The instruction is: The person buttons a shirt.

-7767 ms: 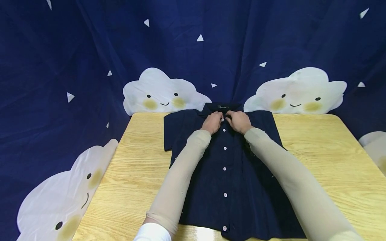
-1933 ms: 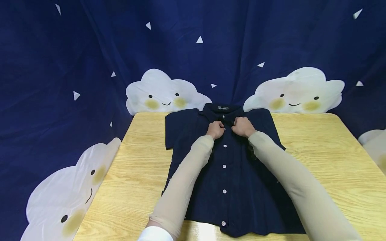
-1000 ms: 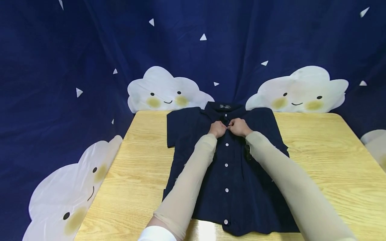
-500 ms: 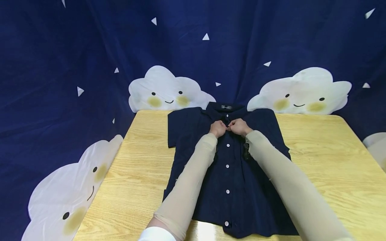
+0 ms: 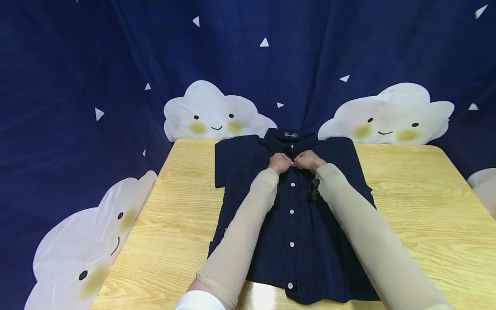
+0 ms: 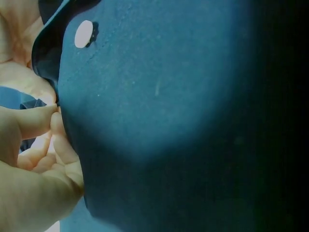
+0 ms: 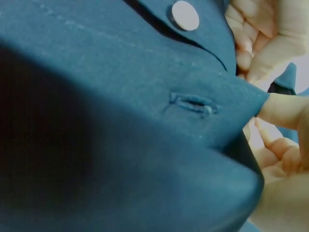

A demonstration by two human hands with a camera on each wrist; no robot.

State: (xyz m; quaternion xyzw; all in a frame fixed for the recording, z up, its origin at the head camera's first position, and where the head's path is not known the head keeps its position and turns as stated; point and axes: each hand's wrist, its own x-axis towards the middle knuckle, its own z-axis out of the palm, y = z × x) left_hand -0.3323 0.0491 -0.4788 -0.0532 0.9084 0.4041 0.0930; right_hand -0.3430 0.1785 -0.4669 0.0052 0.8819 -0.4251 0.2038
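Observation:
A dark navy short-sleeved button-up shirt [image 5: 267, 241] lies front up on the table, collar [image 5: 290, 137] away from me. My left hand [image 5: 280, 163] and right hand [image 5: 308, 161] meet at the front placket, just below the white collar button [image 5: 292, 147]. In the left wrist view, thumb and fingers of the left hand [image 6: 38, 188] pinch the cloth edge, below a white button [image 6: 84, 34]. The right wrist view has the right hand [image 7: 285, 164] pinching the placket edge beside a buttonhole [image 7: 194, 103]; a button [image 7: 185, 15] shows above. What lies between the fingertips is mostly hidden.
Several white buttons, such as a lower button [image 5: 292, 244], run down the placket to the hem. The shirt lies on a light wooden table [image 5: 178, 206]. Behind hangs a navy curtain [image 5: 232, 51] with white clouds and triangles.
Earlier both hands were at the collar button; they have come down the placket to just below it. About two seconds ago they were apart, and now their fingertips meet at the cloth.

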